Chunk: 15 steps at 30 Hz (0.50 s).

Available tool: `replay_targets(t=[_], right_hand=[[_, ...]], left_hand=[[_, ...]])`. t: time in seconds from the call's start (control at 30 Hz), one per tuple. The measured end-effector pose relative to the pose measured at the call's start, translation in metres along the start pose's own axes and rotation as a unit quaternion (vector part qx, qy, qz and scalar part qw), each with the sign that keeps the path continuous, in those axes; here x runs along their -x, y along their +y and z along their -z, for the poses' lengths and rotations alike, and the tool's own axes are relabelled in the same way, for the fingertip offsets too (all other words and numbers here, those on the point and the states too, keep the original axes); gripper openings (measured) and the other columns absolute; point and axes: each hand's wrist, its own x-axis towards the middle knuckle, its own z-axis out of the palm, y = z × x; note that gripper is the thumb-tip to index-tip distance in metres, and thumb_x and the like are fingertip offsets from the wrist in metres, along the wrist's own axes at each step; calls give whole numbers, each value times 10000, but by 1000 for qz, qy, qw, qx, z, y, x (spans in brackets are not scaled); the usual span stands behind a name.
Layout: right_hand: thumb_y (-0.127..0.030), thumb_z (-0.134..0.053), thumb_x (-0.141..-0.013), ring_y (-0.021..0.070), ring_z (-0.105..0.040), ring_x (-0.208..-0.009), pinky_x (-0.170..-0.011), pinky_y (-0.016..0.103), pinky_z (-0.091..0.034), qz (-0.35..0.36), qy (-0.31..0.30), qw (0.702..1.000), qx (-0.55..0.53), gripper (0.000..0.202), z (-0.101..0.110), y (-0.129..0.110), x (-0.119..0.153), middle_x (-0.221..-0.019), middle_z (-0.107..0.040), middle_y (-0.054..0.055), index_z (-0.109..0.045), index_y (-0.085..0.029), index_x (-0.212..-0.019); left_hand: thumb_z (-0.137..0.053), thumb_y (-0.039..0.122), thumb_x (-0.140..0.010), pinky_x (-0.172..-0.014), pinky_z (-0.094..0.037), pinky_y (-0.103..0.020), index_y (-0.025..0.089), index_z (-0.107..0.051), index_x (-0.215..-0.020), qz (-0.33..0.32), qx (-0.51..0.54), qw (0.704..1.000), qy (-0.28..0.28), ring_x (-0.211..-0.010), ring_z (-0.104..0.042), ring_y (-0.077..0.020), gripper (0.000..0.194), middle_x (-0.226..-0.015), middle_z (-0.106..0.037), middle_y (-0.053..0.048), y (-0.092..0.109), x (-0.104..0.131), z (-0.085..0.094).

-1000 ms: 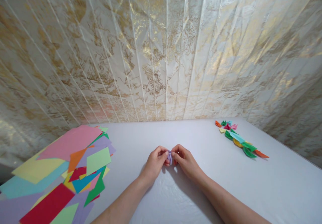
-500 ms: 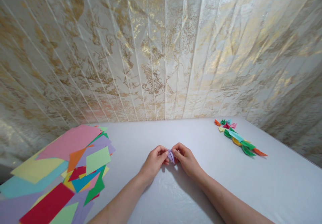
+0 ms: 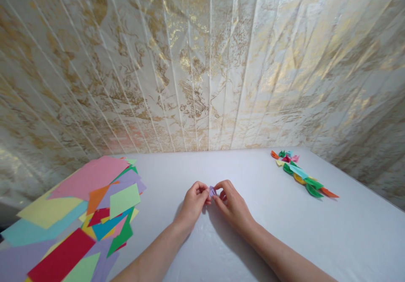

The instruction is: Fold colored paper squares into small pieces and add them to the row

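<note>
A small folded piece of purple paper point(image 3: 212, 191) is held above the table between my two hands. My left hand point(image 3: 195, 199) pinches its left side between thumb and forefinger, the other fingers curled beneath. On the other side, my right hand point(image 3: 231, 202) has its forefinger at the paper's upper right edge and its thumb at the lower edge, with a gap between the two tips. Part of the paper is covered by the fingers, and its exact folded shape is too small to make out.
Loose sheets of coloured paper, among them a pink sheet point(image 3: 91, 176) and a red sheet point(image 3: 61, 254), overlap on the left of the white table point(image 3: 171, 170). Several folded paper pieces, including a green one point(image 3: 314, 190), lie at the right. A gold-patterned curtain point(image 3: 190, 71) hangs behind.
The thumb and forefinger of my right hand have spread farther apart around the paper. The paper has turned and shows a different side, while my left hand keeps its pinch.
</note>
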Motion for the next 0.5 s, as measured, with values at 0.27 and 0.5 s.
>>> replay_targets(t=[0.27,0.5], right_hand=[[-209,-498,-866,148,-592,-735,-682,271,-434,-22,-14,1000,1,102,-1,0,0,-904,-630,11,-509,-233,-965],[-182,-479,-859,147,-583,-716,-668,264,-430,-20,-2,999,-31,104,-1,0,-2,-889,-651,15,-504,-226,-950]], left_hand=[[-641,301,-739,-603,-471,-220,176,-544,-749,-12,-24,1000,-10,-591,-560,-101,159,-653,-582,28,1,1,-1],[-645,286,-731,-594,-486,-220,179,-533,-760,-15,-21,1000,-10,-590,-573,-102,158,-671,-585,24,2,3,-1]])
